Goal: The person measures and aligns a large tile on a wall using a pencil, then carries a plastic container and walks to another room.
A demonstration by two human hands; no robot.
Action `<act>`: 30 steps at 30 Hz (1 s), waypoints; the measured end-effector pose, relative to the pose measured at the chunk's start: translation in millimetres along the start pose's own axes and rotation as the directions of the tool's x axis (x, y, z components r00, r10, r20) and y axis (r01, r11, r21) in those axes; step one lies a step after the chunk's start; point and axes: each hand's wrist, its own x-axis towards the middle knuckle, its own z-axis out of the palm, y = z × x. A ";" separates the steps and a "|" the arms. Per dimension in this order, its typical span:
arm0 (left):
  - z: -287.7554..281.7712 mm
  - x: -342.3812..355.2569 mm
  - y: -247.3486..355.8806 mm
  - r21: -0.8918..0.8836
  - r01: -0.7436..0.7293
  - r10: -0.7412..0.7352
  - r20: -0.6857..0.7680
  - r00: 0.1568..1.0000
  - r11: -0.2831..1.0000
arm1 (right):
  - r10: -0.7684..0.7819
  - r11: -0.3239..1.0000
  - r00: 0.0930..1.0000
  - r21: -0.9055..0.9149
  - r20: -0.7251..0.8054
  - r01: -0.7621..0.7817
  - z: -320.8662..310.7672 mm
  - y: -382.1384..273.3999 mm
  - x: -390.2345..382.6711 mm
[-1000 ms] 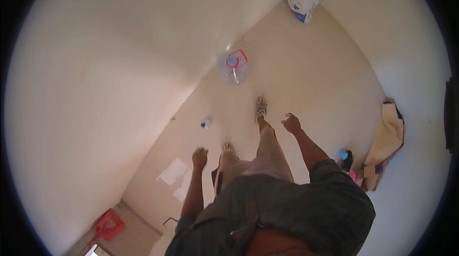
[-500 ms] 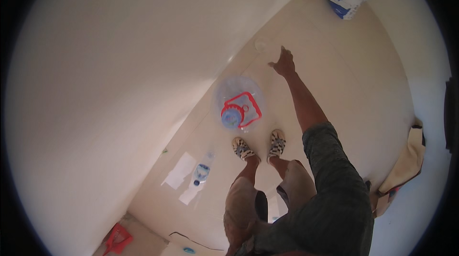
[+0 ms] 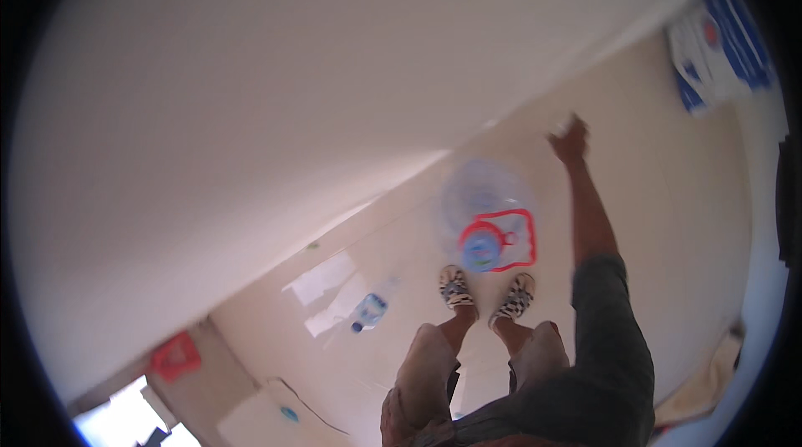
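Note:
My right hand (image 3: pixel 570 141) reaches out low over the floor, far past my feet and to the right of the big jug. Its thumb and fingers close around a small clear plastic thing (image 3: pixel 563 126), blurred, whose kind I cannot make out. A large clear plastic water jug (image 3: pixel 478 184) with a red carrying handle (image 3: pixel 532 240) and a bluish cap (image 3: pixel 481 252) stands on the floor just in front of my shoes. My left hand is out of sight.
A white and blue bag (image 3: pixel 710 54) lies at the far right. A small bottle (image 3: pixel 368 313) is on the floor left of my feet. A red dustpan-like thing (image 3: pixel 175 356) sits at lower left, and a beige cloth-like item (image 3: pixel 706 380) at lower right. A pale wall (image 3: pixel 251 113) runs along the left.
My right hand has reached the small clear thing that lay on the floor near it, and its fingers have drawn in around it. The view has turned and shifted, moving everything in the picture.

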 end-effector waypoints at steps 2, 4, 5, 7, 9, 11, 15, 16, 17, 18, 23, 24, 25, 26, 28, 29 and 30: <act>-3.8 -17.4 -4.5 -0.034 -0.047 0.046 -0.013 0.999 0.998 | -0.178 0.983 0.980 0.036 -0.087 0.181 -39.8 31.0 -24.2; -3.7 -64.7 -12.8 -0.051 0.018 -0.021 -0.055 0.998 0.999 | -0.157 0.988 0.974 0.039 0.161 0.153 -86.5 -14.6 -80.5; -1.3 -86.3 -16.0 -0.045 0.030 -0.032 -0.049 0.998 0.999 | -0.179 0.984 0.961 0.036 0.209 0.175 -125.3 -17.5 -101.3; 5.9 -112.7 -21.8 -0.003 0.046 -0.046 -0.007 0.999 0.999 | -0.221 0.974 0.953 -0.002 0.207 0.226 -196.9 2.1 -133.0; 15.5 -125.9 -33.8 0.015 0.076 -0.076 -0.014 0.997 0.997 | -0.338 0.938 0.933 -0.035 0.127 0.345 -265.8 20.0 -159.8; 39.2 -145.6 -45.2 -0.023 0.161 -0.161 -0.034 0.986 0.987 | -0.393 0.915 0.911 -0.048 0.126 0.401 -328.4 21.2 -182.6; 26.7 -207.8 -73.8 -0.178 0.038 -0.042 -0.016 0.999 0.983 | -0.321 0.915 0.923 -0.181 0.213 0.360 -467.9 -61.7 -250.2; 47.6 -192.1 -94.8 -0.205 0.020 -0.009 0.052 0.999 0.979 | -0.366 0.899 0.911 -0.182 0.192 0.400 -486.1 -73.0 -269.6; 62.3 -173.3 -114.9 -0.227 0.005 0.023 0.118 0.993 0.974 | -0.362 0.905 0.904 -0.148 0.226 0.399 -507.8 -96.7 -288.7; 67.0 -174.4 -120.8 -0.293 -0.034 0.029 -0.023 0.999 0.955 | -0.355 0.911 0.896 -0.117 0.266 0.395 -525.1 -119.9 -307.6; 55.6 -177.5 -171.2 -0.437 -0.261 0.070 -0.407 0.911 0.861 | -0.609 0.771 0.684 0.098 0.401 0.629 -587.6 -225.7 -426.7; 53.3 -190.2 -184.6 -0.465 -0.282 0.058 -0.439 0.896 0.839 | -0.668 0.711 0.605 0.134 0.433 0.690 -598.1 -248.8 -457.4; 38.4 -205.4 -192.1 -0.473 -0.321 0.071 -0.472 0.879 0.820 | -0.736 0.639 0.535 0.165 0.415 0.752 -599.2 -262.3 -478.0; 29.0 -220.0 -206.1 -0.489 -0.340 0.062 -0.500 0.864 0.803 | -0.802 0.548 0.439 0.208 0.405 0.810 -585.6 -281.2 -501.5; 4.4 -267.4 -236.6 -0.538 -0.361 0.055 -0.501 0.864 0.762 | -0.873 0.433 0.327 0.269 0.361 0.860 -585.9 -309.2 -571.6; -14.2 -302.4 -254.3 -0.581 -0.365 0.044 -0.491 0.870 0.728 | -0.899 0.391 0.295 0.288 0.323 0.874 -601.6 -332.4 -618.3; -24.0 -317.8 -271.1 -0.553 -0.399 0.055 -0.535 0.843 0.731 | -0.889 0.399 0.272 0.332 0.368 0.855 -614.2 -349.3 -655.7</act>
